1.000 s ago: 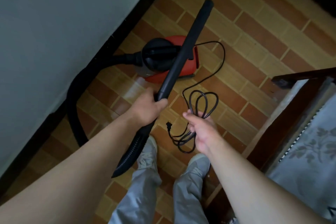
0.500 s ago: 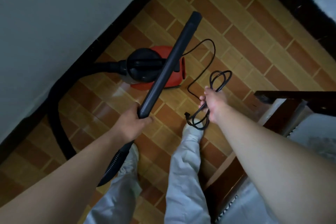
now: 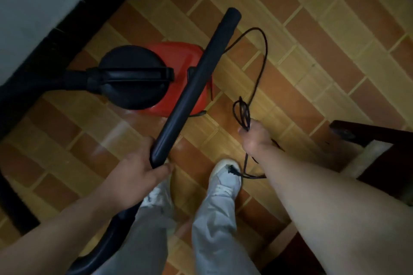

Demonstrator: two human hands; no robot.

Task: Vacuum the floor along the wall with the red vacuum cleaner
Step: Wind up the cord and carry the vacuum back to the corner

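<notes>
Since the frame half a second back, the right hand (image 3: 254, 138) has drawn in toward the person, and the loops it carries have bunched tighter. Its closed fist grips the thin black power cord (image 3: 242, 111), just to the near right of the red plastic canister vacuum cleaner (image 3: 183, 56). That vacuum sits on the brick-patterned tile floor (image 3: 312, 40), close beside the black skirting board (image 3: 55, 35). The cord's black plug (image 3: 232, 171) dangles free, nearer the person than the vacuum and over a white shoe (image 3: 223, 182), so I judge that suction has not started. The left hand (image 3: 138, 169) is wrapped round the lower end of the long black rigid wand (image 3: 196, 80). The wand slants across the vacuum's right side, its open tip beyond the canister and seemingly off the floor. To do this step well, shake the loops out away from the wand and the feet. Reach a socket without dragging the canister, then lower the tip to the floor along the skirting.
</notes>
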